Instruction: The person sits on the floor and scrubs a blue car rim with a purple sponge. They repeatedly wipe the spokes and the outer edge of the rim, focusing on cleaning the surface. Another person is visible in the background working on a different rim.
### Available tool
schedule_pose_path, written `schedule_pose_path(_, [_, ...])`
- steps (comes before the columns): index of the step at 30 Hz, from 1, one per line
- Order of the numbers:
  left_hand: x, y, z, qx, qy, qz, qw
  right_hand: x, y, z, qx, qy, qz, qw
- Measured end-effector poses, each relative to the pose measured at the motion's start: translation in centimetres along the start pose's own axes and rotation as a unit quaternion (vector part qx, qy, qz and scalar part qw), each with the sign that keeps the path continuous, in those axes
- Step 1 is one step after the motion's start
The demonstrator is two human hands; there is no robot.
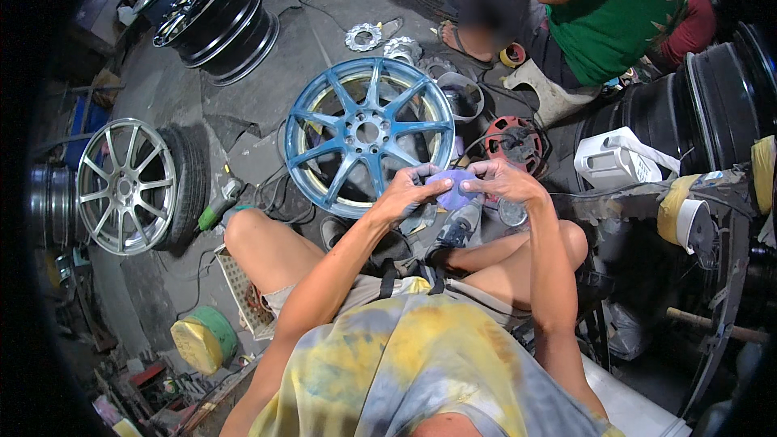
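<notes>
Both hands hold a round purple sanding disc (pixel 453 188) in front of my knees. My left hand (pixel 413 190) pinches its left edge between thumb and fingers. On the other side, my right hand (pixel 503 181) grips it, with the thumb pressed on its face. Just beyond my left hand lies a blue multi-spoke wheel rim (pixel 368 133), its barrel edge yellowish and scuffed. Below the disc are my crossed feet, one in a dark patterned shoe or sock (pixel 458 226).
A co-worker in a green shirt (pixel 607 20) sits at the far right. A silver wheel (pixel 127 186) and a green power tool (pixel 218 206) are on the left. Black rims (pixel 218 28) stand behind. A red cord reel (pixel 514 144) and white container (pixel 615 158) are to the right.
</notes>
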State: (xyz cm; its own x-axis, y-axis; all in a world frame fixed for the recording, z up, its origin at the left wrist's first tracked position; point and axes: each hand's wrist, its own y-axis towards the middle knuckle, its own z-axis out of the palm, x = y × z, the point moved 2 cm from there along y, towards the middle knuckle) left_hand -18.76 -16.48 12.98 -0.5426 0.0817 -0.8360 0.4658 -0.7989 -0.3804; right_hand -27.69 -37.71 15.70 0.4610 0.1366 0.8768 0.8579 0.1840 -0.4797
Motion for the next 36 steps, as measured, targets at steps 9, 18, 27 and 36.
schedule_pose_path(9, [-2.8,-1.7,0.8,-0.028,0.109,0.140,0.984,-2.9,2.5,3.9,-0.026,0.086,-0.001,0.996])
schedule_pose_path(18, [6.5,2.6,-4.7,-0.100,0.525,0.230,0.813,-0.9,-4.2,-4.5,-0.233,-0.094,0.014,0.968])
schedule_pose_path(27, [10.9,2.6,-3.9,-0.175,0.580,0.238,0.759,-5.8,-5.9,-5.4,-0.276,-0.156,-0.008,0.948])
schedule_pose_path(36, [10.3,3.2,-4.4,-0.080,0.614,0.234,0.749,-4.5,-5.6,-4.8,-0.311,-0.265,-0.051,0.911])
